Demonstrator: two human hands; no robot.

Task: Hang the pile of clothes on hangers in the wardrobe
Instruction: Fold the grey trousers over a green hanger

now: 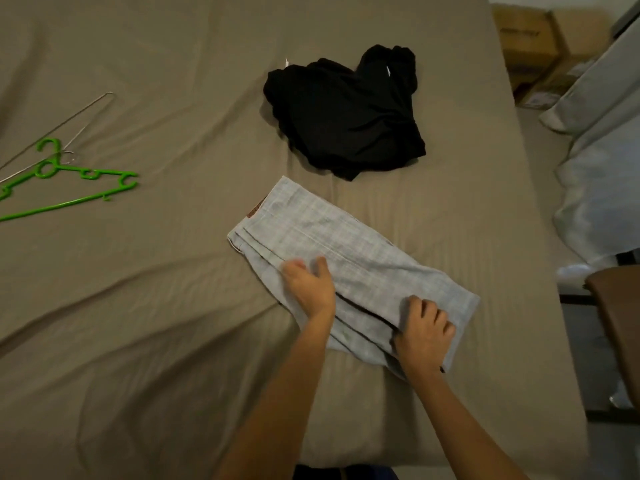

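Pale grey checked garment (346, 244), folded flat near bed (138, 341) right edge. Clutching its fold with right hand (424, 336); left hand (308, 289) on its side, grip unclear.

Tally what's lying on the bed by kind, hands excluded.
Green plastic hanger: 1
Wire hanger: 1
Black clothes heap: 1
Grey checked garment: 1
Total: 4

— Can we see the whole green hanger (52, 207), far left of the black clothes (346, 112)?
— No, the edge cuts it. The boxes (526, 32) right of them look too blurry for us to read.
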